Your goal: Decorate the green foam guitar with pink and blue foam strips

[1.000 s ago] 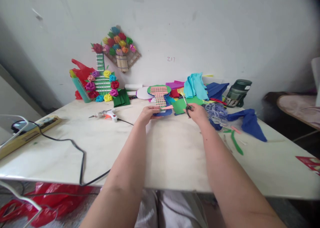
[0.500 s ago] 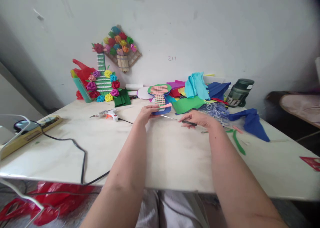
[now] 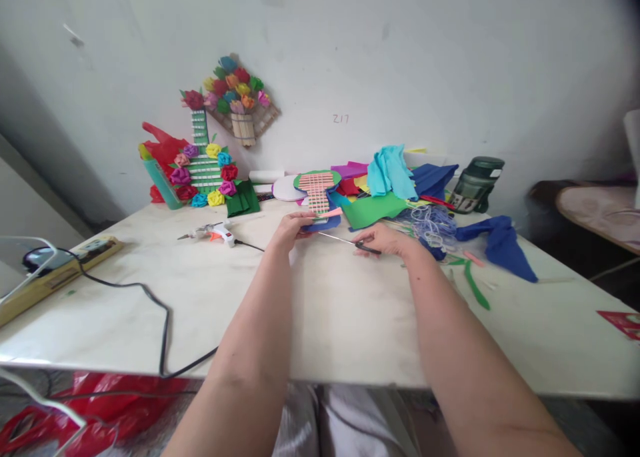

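Nearest us, a red bag [image 3: 107, 403] lies below the table [image 3: 350, 330], at the left. Over the table, our right hand [image 3: 383, 239] holds the scissors [image 3: 336, 239], fingers curled at the dark handle, blades pointing left. Our left hand [image 3: 294, 230] pinches the near end of the woven piece [image 3: 320, 191], by a pink strip [image 3: 331, 213]; we cannot tell how its underside fingers lie. Left of it rests the glue gun [image 3: 223, 234]; green paper [image 3: 375, 209] lies to the right, farther back.
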### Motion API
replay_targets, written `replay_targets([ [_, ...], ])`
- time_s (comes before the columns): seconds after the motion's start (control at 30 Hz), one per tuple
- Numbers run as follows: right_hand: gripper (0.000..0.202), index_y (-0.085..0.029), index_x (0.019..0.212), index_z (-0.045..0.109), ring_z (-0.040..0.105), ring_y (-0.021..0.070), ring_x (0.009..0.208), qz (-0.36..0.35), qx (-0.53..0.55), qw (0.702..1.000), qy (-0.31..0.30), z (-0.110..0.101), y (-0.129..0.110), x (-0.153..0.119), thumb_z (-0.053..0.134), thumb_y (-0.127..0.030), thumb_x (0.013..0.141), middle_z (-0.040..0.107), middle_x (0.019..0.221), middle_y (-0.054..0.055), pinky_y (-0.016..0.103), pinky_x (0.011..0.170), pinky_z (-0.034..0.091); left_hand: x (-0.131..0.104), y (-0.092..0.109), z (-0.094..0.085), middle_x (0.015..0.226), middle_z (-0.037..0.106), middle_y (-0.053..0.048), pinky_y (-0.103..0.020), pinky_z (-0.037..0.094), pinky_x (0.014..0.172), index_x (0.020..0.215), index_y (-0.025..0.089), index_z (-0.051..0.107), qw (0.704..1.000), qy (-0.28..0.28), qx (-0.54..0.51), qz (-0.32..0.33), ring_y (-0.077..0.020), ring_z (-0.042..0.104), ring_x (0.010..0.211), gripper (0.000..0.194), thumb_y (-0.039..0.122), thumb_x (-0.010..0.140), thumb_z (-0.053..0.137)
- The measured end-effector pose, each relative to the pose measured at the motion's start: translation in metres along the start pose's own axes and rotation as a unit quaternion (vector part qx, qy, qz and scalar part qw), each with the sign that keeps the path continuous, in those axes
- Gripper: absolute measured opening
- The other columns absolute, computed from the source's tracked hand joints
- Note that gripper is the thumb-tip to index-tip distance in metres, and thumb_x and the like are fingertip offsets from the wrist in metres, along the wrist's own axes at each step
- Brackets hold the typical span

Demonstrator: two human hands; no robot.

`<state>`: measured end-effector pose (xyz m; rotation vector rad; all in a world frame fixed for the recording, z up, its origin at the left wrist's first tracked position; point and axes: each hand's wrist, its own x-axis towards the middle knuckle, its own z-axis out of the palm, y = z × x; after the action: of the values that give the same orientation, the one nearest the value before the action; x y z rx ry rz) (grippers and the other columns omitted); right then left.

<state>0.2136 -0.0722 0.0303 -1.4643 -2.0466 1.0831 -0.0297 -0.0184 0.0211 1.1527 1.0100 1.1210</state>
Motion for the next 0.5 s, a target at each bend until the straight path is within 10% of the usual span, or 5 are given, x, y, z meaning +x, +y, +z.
replay_targets([
  [0.5, 0.040, -0.023, 0.106, 0.069, 0.063, 0.0165, 0.082, -0.041, -0.197, 0.977, 0.073, 0.001, 0.008, 0.023, 0.062, -0.020, 0.067, 0.071, 0.098, 0.001, 0.022, 0.071, 0.046, 0.000, -0.003, -0.004, 0.080, 0.068, -0.007, -0.023, 0.048, 0.057, 0.080, 0.013, 0.069, 0.999, 0.016, 0.031, 0.006, -0.0127, 0.061, 0.061, 0.026, 0.018, 0.054, 0.068],
])
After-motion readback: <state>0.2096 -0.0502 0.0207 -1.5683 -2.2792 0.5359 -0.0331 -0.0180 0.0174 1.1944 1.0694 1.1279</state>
